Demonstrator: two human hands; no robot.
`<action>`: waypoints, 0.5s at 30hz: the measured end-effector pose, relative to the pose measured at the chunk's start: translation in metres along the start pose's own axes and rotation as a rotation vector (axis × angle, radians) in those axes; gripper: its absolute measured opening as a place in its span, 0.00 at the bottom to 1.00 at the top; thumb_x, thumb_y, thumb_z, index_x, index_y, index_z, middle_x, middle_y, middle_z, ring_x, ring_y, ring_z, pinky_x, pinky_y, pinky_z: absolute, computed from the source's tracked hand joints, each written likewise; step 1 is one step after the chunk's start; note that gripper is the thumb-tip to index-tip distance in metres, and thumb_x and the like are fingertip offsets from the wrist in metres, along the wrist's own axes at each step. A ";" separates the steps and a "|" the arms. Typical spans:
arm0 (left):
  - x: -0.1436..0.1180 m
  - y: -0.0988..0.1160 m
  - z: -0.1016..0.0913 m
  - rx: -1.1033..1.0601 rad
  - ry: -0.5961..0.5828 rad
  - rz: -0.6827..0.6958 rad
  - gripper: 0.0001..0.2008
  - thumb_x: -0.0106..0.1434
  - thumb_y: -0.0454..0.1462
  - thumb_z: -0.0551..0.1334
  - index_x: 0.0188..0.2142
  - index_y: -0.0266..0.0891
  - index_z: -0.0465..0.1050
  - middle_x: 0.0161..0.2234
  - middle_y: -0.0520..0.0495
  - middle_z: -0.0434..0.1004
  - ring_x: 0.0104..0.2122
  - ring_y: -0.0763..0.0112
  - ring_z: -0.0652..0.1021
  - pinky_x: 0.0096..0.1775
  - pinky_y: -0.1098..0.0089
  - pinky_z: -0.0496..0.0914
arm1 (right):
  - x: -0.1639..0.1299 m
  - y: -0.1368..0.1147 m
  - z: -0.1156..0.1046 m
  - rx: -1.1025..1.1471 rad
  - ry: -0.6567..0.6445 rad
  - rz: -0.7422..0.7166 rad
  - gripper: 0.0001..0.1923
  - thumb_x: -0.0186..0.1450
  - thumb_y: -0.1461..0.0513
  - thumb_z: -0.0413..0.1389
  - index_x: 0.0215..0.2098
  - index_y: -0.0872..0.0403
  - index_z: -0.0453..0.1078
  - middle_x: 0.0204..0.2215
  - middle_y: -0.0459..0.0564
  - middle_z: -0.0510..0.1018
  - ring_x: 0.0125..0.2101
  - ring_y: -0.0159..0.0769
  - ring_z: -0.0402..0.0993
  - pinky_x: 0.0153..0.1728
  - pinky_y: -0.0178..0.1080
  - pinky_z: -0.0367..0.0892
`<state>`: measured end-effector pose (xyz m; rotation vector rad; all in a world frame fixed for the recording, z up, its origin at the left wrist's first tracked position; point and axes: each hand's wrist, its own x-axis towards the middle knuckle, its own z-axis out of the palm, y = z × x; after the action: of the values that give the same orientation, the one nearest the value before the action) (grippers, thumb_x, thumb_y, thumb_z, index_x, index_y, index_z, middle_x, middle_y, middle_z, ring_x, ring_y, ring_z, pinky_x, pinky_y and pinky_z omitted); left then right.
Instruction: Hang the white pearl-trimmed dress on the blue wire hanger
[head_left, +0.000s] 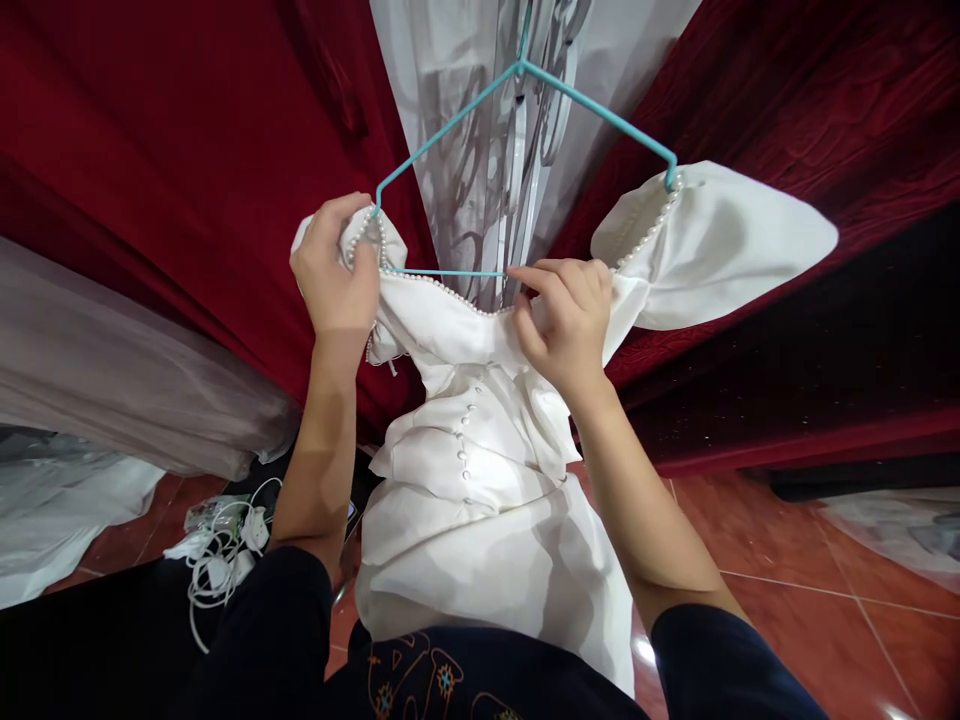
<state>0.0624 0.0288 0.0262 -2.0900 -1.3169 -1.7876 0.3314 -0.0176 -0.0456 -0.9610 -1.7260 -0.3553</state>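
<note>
The white dress [480, 470] hung on a teal wire hanger [525, 90], pearl-trimmed neckline up top, a row of buttons running down the middle. Left hand [335, 275] was pinched shut on the dress's shoulder right at the hanger's end. Right hand [566, 315] was curled, fingers gripping the neckline near the hanger's bottom bar. Red curtains [150, 150] behind, white cables [221, 560] on the tile floor [787, 540].
</note>
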 end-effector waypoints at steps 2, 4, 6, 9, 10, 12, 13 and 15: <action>0.009 -0.004 -0.006 -0.069 0.031 -0.039 0.15 0.69 0.26 0.59 0.45 0.38 0.84 0.42 0.52 0.87 0.44 0.67 0.83 0.51 0.62 0.76 | 0.002 0.004 -0.007 0.013 0.000 -0.027 0.16 0.75 0.60 0.51 0.57 0.46 0.76 0.47 0.51 0.82 0.48 0.43 0.76 0.55 0.51 0.66; 0.016 -0.008 -0.014 -0.098 0.105 -0.074 0.18 0.66 0.21 0.57 0.40 0.34 0.85 0.37 0.52 0.86 0.40 0.69 0.83 0.46 0.66 0.75 | 0.005 0.006 -0.013 0.049 -0.033 -0.026 0.15 0.76 0.60 0.51 0.57 0.46 0.76 0.48 0.51 0.82 0.49 0.43 0.76 0.56 0.52 0.66; 0.019 -0.015 -0.022 -0.094 0.181 -0.147 0.20 0.64 0.18 0.55 0.38 0.31 0.85 0.34 0.52 0.86 0.39 0.70 0.83 0.44 0.68 0.75 | 0.007 0.005 -0.017 0.077 -0.071 -0.015 0.15 0.77 0.59 0.51 0.57 0.47 0.76 0.49 0.51 0.81 0.50 0.44 0.76 0.56 0.52 0.66; 0.011 -0.033 -0.028 -0.088 0.178 -0.328 0.20 0.64 0.18 0.53 0.37 0.30 0.84 0.32 0.53 0.84 0.37 0.73 0.81 0.42 0.69 0.72 | 0.008 0.004 -0.016 0.072 -0.107 -0.003 0.16 0.77 0.58 0.52 0.59 0.47 0.75 0.50 0.52 0.81 0.51 0.45 0.76 0.57 0.53 0.67; 0.005 -0.038 -0.028 -0.098 0.149 -0.387 0.19 0.65 0.19 0.53 0.37 0.30 0.83 0.31 0.53 0.82 0.35 0.74 0.80 0.41 0.69 0.71 | 0.007 0.004 -0.015 0.062 -0.115 0.006 0.16 0.77 0.57 0.52 0.59 0.47 0.75 0.50 0.52 0.81 0.51 0.45 0.76 0.57 0.54 0.67; -0.009 -0.045 -0.027 -0.118 0.058 -0.478 0.16 0.65 0.22 0.53 0.32 0.33 0.79 0.26 0.55 0.75 0.30 0.76 0.75 0.35 0.71 0.66 | 0.007 0.006 -0.014 0.038 -0.117 0.027 0.16 0.76 0.57 0.52 0.58 0.47 0.75 0.50 0.52 0.80 0.51 0.45 0.75 0.57 0.55 0.67; -0.016 -0.046 -0.027 -0.125 0.005 -0.506 0.14 0.64 0.24 0.54 0.28 0.35 0.75 0.24 0.55 0.70 0.26 0.76 0.71 0.31 0.71 0.62 | 0.007 0.007 -0.015 0.027 -0.111 0.031 0.15 0.76 0.58 0.52 0.57 0.47 0.76 0.50 0.52 0.80 0.50 0.45 0.75 0.57 0.55 0.67; -0.027 -0.043 -0.029 -0.105 -0.098 -0.553 0.12 0.62 0.28 0.55 0.23 0.38 0.67 0.21 0.55 0.61 0.23 0.75 0.64 0.27 0.70 0.54 | 0.007 0.009 -0.016 0.015 -0.093 0.026 0.14 0.76 0.58 0.52 0.55 0.48 0.76 0.48 0.52 0.80 0.49 0.45 0.75 0.56 0.55 0.67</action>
<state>0.0143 0.0245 -0.0059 -2.0169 -2.0270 -1.9959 0.3478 -0.0193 -0.0353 -1.0017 -1.7965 -0.2836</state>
